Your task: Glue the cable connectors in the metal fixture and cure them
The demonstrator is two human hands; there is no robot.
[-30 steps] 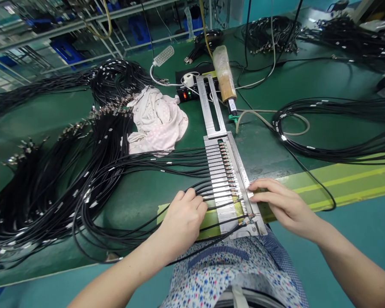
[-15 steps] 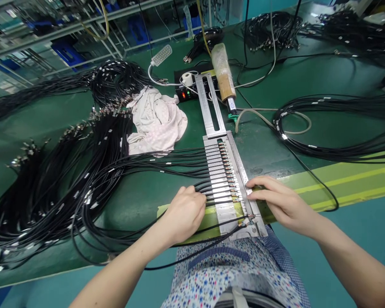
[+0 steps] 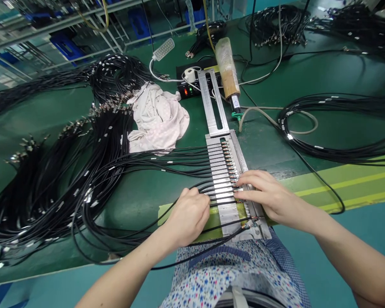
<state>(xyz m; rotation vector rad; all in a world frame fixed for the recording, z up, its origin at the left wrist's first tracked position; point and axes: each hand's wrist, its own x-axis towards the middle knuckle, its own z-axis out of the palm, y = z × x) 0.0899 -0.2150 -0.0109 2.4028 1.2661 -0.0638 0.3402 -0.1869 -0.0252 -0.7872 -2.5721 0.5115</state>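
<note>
A slotted metal fixture (image 3: 222, 217) lies on the bench in front of me, with a row of black cables (image 3: 192, 159) across it. Their metal connectors (image 3: 228, 159) line up along its slot. My left hand (image 3: 190, 214) is closed on some of the black cables just left of the fixture; its fingertips are partly hidden. My right hand (image 3: 269, 194) reaches in from the right, fingers stretched and slightly apart, its tips touching the lower connectors. Two more cables (image 3: 232, 234) cross the fixture's near end, below the row.
Bundles of black cable (image 3: 98, 141) cover the left side, beside a crumpled pale cloth (image 3: 160, 117). Behind the fixture are a black box with lit displays (image 3: 188, 90), a small lamp (image 3: 163, 49) and a wrapped dispenser syringe (image 3: 227, 72). Coiled cables (image 3: 340, 102) lie on the right.
My right hand has moved left from the fixture's right edge onto the lower connectors. My left hand stays closed on the cables, slightly farther right. The whole view has shifted a little.
</note>
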